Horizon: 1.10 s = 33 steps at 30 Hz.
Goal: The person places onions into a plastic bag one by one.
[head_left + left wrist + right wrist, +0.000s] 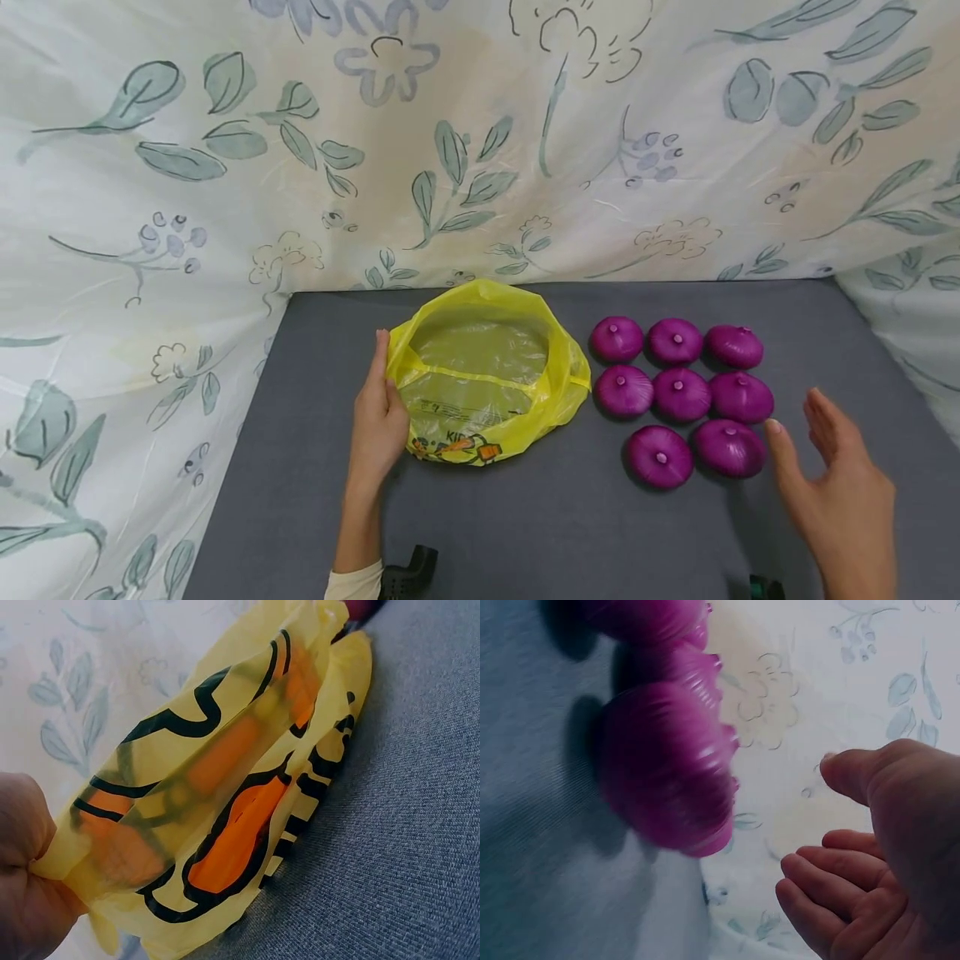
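A yellow plastic bag point(487, 375) with a printed cartoon lies on the grey cloth, its mouth spread wide toward me. My left hand point(380, 421) pinches the bag's left rim; in the left wrist view the thumb and fingers point(30, 862) hold gathered plastic. To the right of the bag sit several shiny purple onions point(680, 395), set in close rows with two in the front row. Just right of the front row, my right hand point(840, 483) hovers with thumb and fingers apart and nothing between them. In the right wrist view its palm faces the nearest onions point(671, 765).
A dark grey cloth point(525, 533) covers the table. Behind it and along the sides hangs a pale floral sheet point(480, 150). A black device point(408, 573) sits at my left wrist, by the cream sleeve point(356, 583).
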Motion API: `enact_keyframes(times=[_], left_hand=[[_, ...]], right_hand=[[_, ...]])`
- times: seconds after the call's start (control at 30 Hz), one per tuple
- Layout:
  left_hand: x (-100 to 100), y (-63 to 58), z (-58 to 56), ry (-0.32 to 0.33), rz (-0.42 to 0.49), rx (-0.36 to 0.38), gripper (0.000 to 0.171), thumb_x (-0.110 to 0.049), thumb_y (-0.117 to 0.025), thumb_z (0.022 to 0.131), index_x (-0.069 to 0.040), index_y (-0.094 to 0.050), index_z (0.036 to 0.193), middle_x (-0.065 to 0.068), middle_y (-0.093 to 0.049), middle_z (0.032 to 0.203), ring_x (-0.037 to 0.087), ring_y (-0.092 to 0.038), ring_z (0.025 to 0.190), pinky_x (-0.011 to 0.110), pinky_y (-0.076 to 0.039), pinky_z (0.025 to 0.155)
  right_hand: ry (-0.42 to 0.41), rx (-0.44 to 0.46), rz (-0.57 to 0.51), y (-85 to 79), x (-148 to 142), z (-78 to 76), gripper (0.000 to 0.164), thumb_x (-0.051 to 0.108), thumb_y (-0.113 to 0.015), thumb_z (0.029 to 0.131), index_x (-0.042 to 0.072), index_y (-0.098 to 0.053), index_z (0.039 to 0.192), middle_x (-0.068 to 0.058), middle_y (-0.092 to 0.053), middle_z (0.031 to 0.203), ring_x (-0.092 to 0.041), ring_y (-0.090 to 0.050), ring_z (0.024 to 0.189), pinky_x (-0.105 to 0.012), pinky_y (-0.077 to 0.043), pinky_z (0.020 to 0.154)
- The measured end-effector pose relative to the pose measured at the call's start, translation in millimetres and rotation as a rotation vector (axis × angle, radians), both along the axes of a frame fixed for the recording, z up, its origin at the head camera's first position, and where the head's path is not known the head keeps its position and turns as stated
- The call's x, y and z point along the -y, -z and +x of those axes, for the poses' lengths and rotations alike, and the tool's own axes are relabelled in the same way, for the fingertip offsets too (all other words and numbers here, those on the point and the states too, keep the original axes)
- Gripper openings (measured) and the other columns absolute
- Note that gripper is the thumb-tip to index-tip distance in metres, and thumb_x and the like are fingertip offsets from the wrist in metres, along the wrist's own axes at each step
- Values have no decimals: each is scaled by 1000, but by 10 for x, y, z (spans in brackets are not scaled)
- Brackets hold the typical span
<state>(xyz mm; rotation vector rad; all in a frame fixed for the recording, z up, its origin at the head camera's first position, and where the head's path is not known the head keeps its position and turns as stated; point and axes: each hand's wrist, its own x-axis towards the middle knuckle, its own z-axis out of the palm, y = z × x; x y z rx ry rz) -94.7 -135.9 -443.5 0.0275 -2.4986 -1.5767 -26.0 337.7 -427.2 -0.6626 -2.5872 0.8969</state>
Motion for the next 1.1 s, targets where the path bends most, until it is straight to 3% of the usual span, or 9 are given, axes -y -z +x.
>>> enact_keyframes(times=[0.2, 0.37, 0.47, 0.57, 0.73, 0.83, 0.97, 1.03, 1.1], left_hand=[[-4, 15, -11, -9, 4, 5, 70, 5, -34, 110, -24, -15, 171, -15, -13, 175, 35, -52, 111, 39, -31, 102], [4, 28, -6, -18, -4, 20, 72, 4, -35, 110, -30, -14, 170, -15, -14, 175, 25, -36, 63, 36, -35, 100], [3, 34, -10, -20, -6, 29, 73, 4, -35, 111, -34, -14, 170, -16, -14, 175, 20, -30, 54, 37, -38, 94], [-6, 36, -22, -14, 0, 32, 73, 3, -34, 111, -35, -14, 169, -17, -13, 175, 19, -30, 54, 37, -39, 93], [-13, 38, -26, -15, 8, 19, 74, 4, -35, 110, -35, -15, 169, -18, -14, 174, 27, -35, 62, 38, -35, 101], [-13, 31, -34, -9, 11, 6, 73, 5, -35, 110, -34, -15, 170, -18, -13, 174, 32, -56, 91, 40, -34, 102], [-15, 15, -32, -12, 12, 8, 73, 4, -35, 111, -34, -15, 170, -18, -12, 174, 33, -48, 136, 42, -34, 103], [-20, 4, -24, -16, 11, 12, 73, 5, -35, 110, -34, -16, 170, -19, -13, 174, 34, -50, 130, 43, -34, 102], [-27, -4, -25, -19, 1, 13, 73, 4, -34, 110, -34, -15, 170, -18, -14, 174, 34, -55, 117, 43, -36, 99]], right_hand=[[-51, 61, -15, 162, -105, 109, 79, 43, -73, 99, 29, -36, 167, -10, -48, 161, -25, -49, 144, 4, -23, 98], [-113, 96, -25, 271, -141, 170, 82, 45, -74, 98, 23, -35, 167, -20, -49, 159, -3, -43, 144, 7, -22, 90], [-124, 124, -35, 305, -124, 180, 85, 47, -75, 97, 20, -35, 168, -22, -49, 158, -15, -46, 145, 8, -22, 87], [-114, 175, -40, 320, -95, 172, 91, 51, -75, 96, 17, -32, 168, -24, -47, 158, -35, -49, 144, -5, -33, 105], [-131, 235, -45, 348, -60, 140, 100, 55, -76, 94, 10, -29, 169, -30, -44, 157, -53, -49, 137, -64, -40, 106], [-154, 234, -42, 356, -59, 125, 101, 56, -79, 92, 10, -31, 168, -32, -47, 154, -53, -51, 135, -66, -36, 109], [-167, 243, -17, 366, -55, 129, 98, 58, -80, 89, 13, -39, 165, -30, -54, 148, -48, -57, 128, -67, -36, 108], [-164, 253, -6, 377, -55, 136, 97, 60, -81, 88, 14, -42, 164, -28, -57, 146, -35, -63, 125, -65, -40, 104], [-150, 256, 2, 389, -58, 135, 97, 61, -82, 86, 17, -44, 163, -25, -60, 145, -28, -65, 121, -42, -50, 104]])
